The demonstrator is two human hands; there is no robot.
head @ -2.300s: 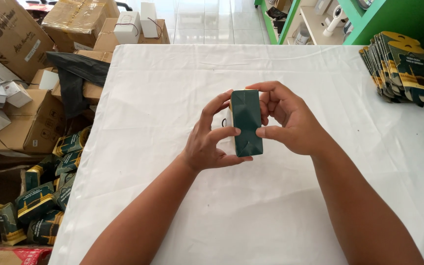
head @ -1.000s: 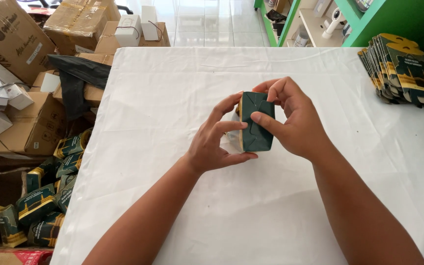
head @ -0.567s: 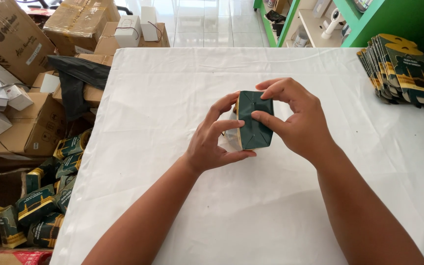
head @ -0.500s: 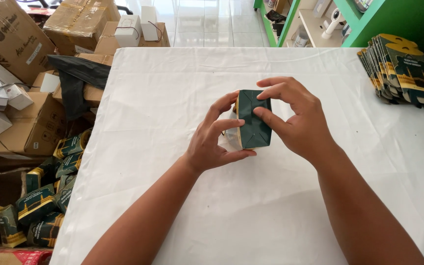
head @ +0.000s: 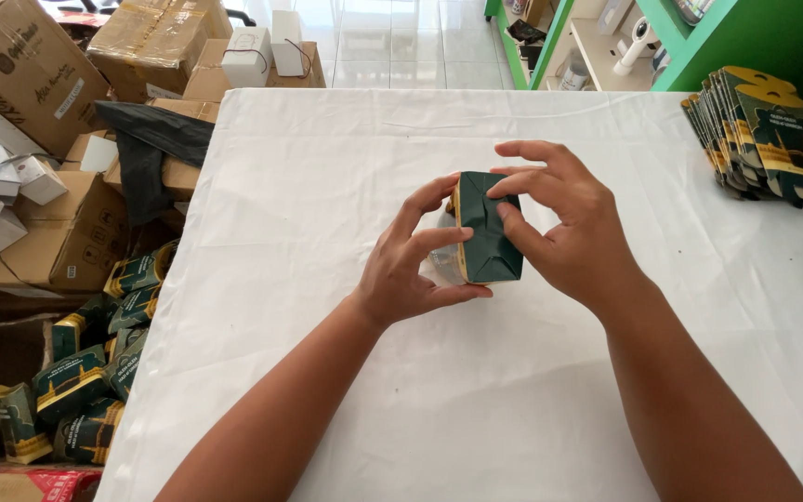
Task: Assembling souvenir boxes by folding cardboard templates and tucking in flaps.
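A small dark green box (head: 487, 234) with a gold edge stands on end above the white table (head: 327, 186), near its middle. My left hand (head: 413, 263) grips its left side, thumb under the bottom corner and fingers along the edge. My right hand (head: 564, 223) rests against its right face, fingertips pressing on the folded top flaps and thumb on the front. Something pale and clear shows behind the box on the left, partly hidden.
A stack of flat green and gold cartons (head: 767, 139) leans at the table's right edge. Left of the table stand brown cardboard boxes (head: 19, 65), small white boxes (head: 251, 54) and a pile of filled green boxes (head: 76, 390) on the floor. Green shelving (head: 727, 37) stands behind.
The box was turned from a taller upright hold to a lower one. My right hand's fingers shifted over its top flaps and pressed them. The hands stayed in about the same place.
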